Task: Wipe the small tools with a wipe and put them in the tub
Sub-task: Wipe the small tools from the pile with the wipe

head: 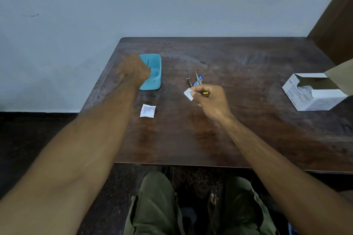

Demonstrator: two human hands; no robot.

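Olive-trousered knees below dark wooden bench [238,139]; right hand [211,101] pinches small white wipe [188,94] beside remaining small metal tools [196,80]; blurred left hand [134,70], grip unclear, over blue plastic tub [155,71] with thin tool inside; step: depositing; next: pick another tool

A blue tub [155,74] sits at ten o'clock, thin tweezers [147,60] leaning inside. Scissors and small tools [196,80] lie heaped centrally. A white wipe [188,94] hangs pinched just below.
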